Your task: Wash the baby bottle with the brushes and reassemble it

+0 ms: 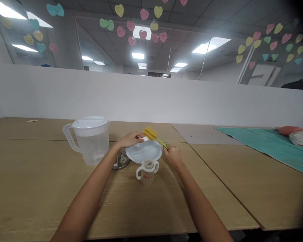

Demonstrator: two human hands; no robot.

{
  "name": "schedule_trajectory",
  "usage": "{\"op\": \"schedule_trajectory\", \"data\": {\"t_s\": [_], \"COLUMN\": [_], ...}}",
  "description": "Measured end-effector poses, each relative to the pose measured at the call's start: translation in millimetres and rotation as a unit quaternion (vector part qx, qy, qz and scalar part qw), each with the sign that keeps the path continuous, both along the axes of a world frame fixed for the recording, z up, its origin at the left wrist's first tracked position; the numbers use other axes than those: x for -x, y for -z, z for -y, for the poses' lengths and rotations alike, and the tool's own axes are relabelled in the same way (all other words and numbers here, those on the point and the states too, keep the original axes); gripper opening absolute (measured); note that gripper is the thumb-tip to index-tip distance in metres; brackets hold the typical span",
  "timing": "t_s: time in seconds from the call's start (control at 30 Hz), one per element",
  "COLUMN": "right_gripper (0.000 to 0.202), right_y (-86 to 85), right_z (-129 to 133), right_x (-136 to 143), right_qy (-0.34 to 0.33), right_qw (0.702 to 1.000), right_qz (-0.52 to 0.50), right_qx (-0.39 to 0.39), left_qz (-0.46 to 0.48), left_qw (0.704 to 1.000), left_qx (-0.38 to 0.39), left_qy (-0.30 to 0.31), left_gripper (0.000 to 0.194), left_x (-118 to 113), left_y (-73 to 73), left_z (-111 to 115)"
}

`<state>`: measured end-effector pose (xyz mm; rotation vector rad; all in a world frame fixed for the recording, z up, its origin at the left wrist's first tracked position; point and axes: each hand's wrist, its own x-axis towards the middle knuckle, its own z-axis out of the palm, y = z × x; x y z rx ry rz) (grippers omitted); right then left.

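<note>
My right hand (173,154) is closed round the green handle of a brush with a yellow sponge head (150,133). The brush head is over the far side of a white bowl (143,155). My left hand (132,139) has its fingers closed on a small white piece (145,138) beside the sponge, above the bowl's left rim. In front of the bowl stands an upright, open baby bottle (147,176) with two white handles and red print. A round metal tray (122,160) with small bottle parts lies partly hidden by my left forearm.
A clear lidded pitcher (94,144) stands to the left on the wooden table (40,181). At the right lie a teal cloth (264,144), a red item (290,130) and patterned fabric. A low white wall runs behind the table. A person is partly visible at the far right edge.
</note>
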<state>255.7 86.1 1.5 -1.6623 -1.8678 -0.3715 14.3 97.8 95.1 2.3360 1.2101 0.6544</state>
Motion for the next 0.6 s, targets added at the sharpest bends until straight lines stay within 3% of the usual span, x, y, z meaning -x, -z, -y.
{"op": "schedule_trajectory", "data": {"t_s": [0.13,0.37,0.47,0.6], "right_gripper": [0.033,0.032,0.027,0.032], "right_y": [-0.2,-1.2,1.9,6.1], "right_z": [-1,0,0,1], "right_x": [1,-1,-3,-5], "right_qy": [0.011,0.021,-0.016,-0.067], "right_qw": [1.000,1.000,1.000,0.990], "right_qz": [-0.022,-0.009,0.019,-0.009], "right_qx": [-0.017,-0.003,-0.014,-0.123], "left_qz": [0.156,0.275,0.247,0.081], "left_qw": [0.984,0.959,0.968,0.973], "left_qx": [0.072,0.064,-0.032,-0.156], "left_qy": [0.044,0.012,-0.043,-0.151], "left_gripper": [0.039,0.041,0.033,0.027], "left_x": [0,-11,-9,1], "left_y": [-13.0,-15.5,-16.2,-19.0], "left_z": [12,17,14,15]}}
